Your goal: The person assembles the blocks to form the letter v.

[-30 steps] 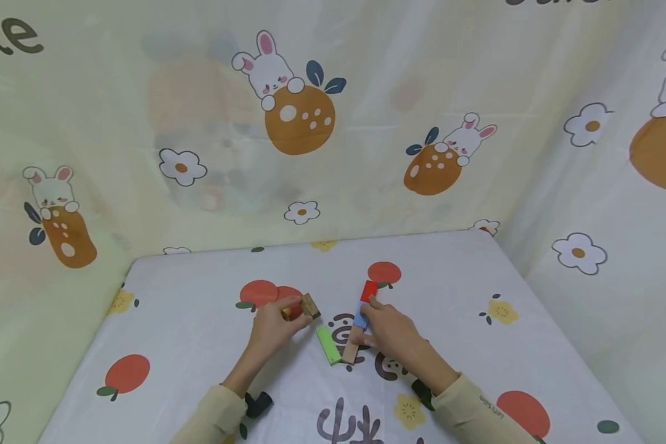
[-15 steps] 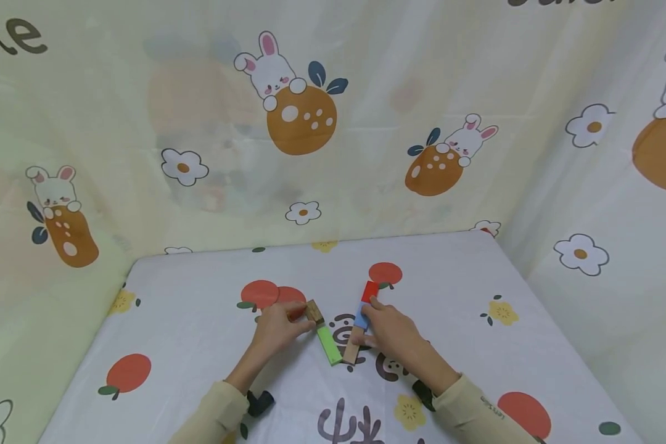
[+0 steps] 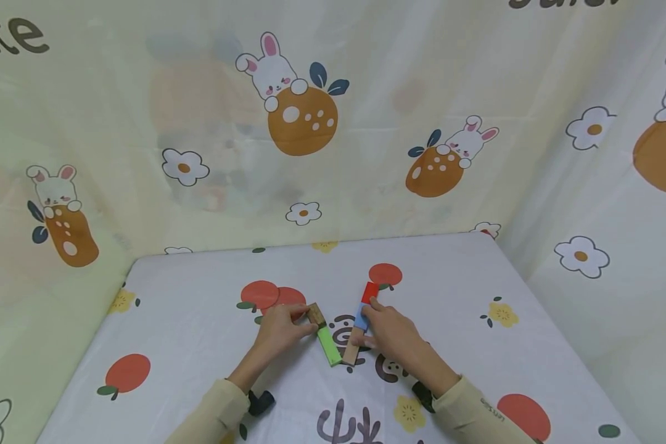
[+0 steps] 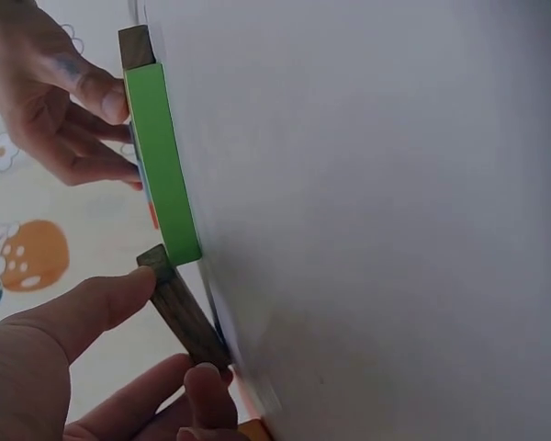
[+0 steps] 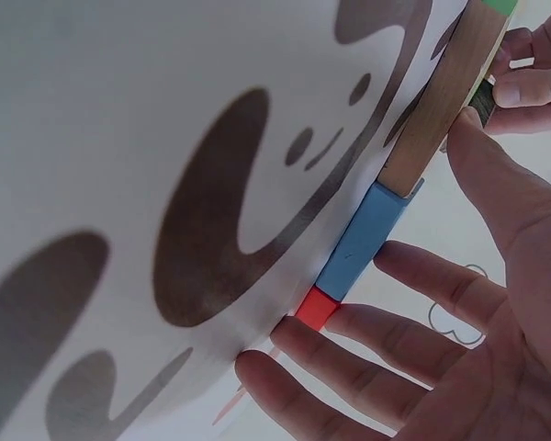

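Dark block: the dark brown block (image 3: 316, 314) is at the far end of the green block (image 3: 329, 346); it is hard to see if they truly touch.
Left hand: the left hand (image 3: 280, 328) pinches the dark brown block near its two ends, its thumb and fingers only that far apart.
Right hand: the right hand (image 3: 391, 330) has its fingers spread wide, gripping nothing; the thumb touches the light brown block (image 3: 350, 354), the rest lie along the blue block (image 3: 360, 319) and red block (image 3: 370, 292).
V shape: these three sit end to end on the table (image 3: 444, 283), and the light brown one meets the green one at the near point.
Doing it well: best to turn the dark brown block straight, nudge it softly, and let go slowly so the green one won't slide.
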The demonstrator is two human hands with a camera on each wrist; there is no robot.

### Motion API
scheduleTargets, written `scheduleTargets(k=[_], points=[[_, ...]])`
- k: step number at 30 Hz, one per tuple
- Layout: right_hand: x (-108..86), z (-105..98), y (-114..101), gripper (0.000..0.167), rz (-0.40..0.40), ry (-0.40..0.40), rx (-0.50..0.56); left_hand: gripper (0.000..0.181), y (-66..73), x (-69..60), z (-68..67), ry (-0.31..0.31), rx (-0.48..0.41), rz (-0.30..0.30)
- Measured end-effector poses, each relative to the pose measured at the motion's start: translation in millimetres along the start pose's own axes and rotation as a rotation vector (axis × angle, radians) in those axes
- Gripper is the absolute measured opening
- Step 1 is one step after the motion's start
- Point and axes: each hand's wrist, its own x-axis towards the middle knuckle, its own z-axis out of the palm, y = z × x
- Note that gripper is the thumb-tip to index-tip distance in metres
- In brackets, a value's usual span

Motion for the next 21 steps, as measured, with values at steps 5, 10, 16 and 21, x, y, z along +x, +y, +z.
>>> scheduleTargets(k=[5, 10, 16, 21], points=[[-1.0, 0.4, 0.1, 0.070, -0.005, 0.009, -0.009, 0.043, 1.0, 0.4, 0.7, -0.005, 0.017, 0.007], [-0.9, 1.3, -0.1, 0.070, -0.005, 0.013, -0.009, 0.042, 1.7, 0.8, 1.1, -0.002, 0.047, 0.026], [-0.9, 1.5, 0.1, 0.069, -0.001, 0.008, -0.007, 0.042, 3.2, 0.8, 1.1, -0.002, 0.068, 0.044], [-1.3, 2.1, 0.3, 0.069, -0.007, 0.014, -0.006, 0.042, 4.2, 0.4, 1.2, -0.005, 0.082, 0.048]])
